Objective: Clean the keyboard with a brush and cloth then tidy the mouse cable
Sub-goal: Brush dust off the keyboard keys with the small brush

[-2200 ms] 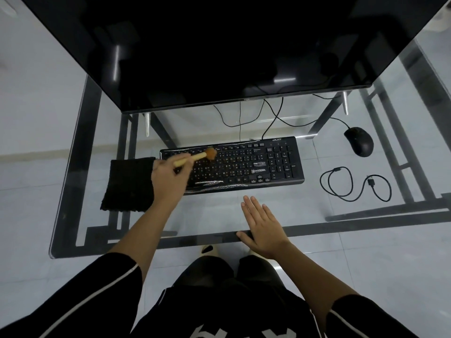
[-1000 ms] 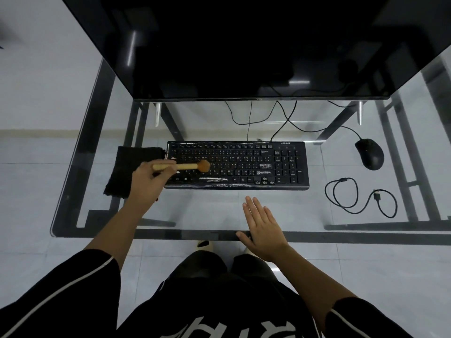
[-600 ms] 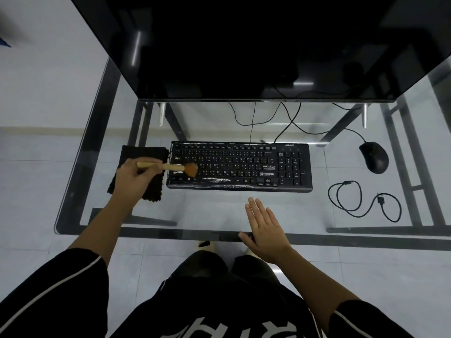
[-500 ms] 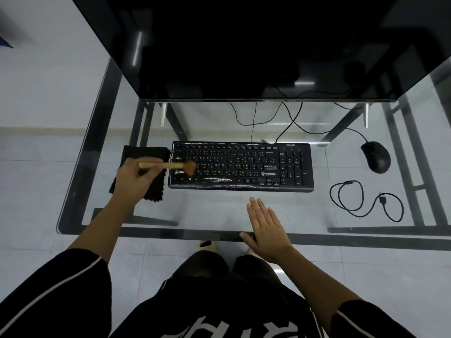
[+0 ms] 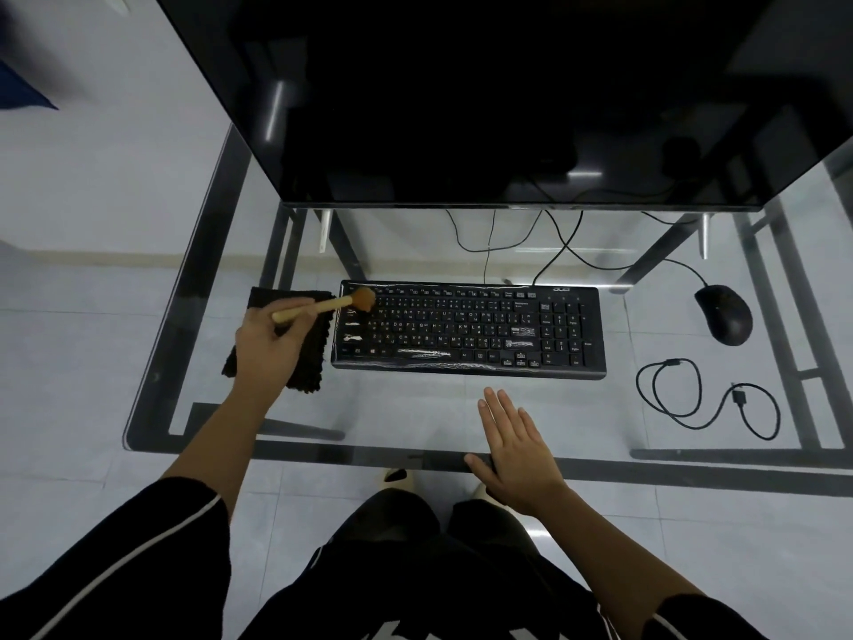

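Left grip [image 5: 265, 346] curled round the brush [image 5: 323, 306] handle — long axis along the keyboard [image 5: 468, 330], bristles pointing right at its far-left corner — right grip [image 5: 519, 450] flat, empty.

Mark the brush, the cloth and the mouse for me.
brush [image 5: 325, 306], head view, middle of the wooden handle.
cloth [image 5: 313, 358], head view, its uncovered right part.
mouse [image 5: 723, 314], head view, middle of its back.

table [image 5: 323, 455]: glass top, dark frame | far side: monitor [image 5: 461, 108] | centre: keyboard [image 5: 468, 332] | just beside its left end: black cloth [image 5: 318, 358] | right: mouse [image 5: 723, 315], coiled cable [image 5: 738, 397] nearer | front edge: right hand [image 5: 517, 448] flat
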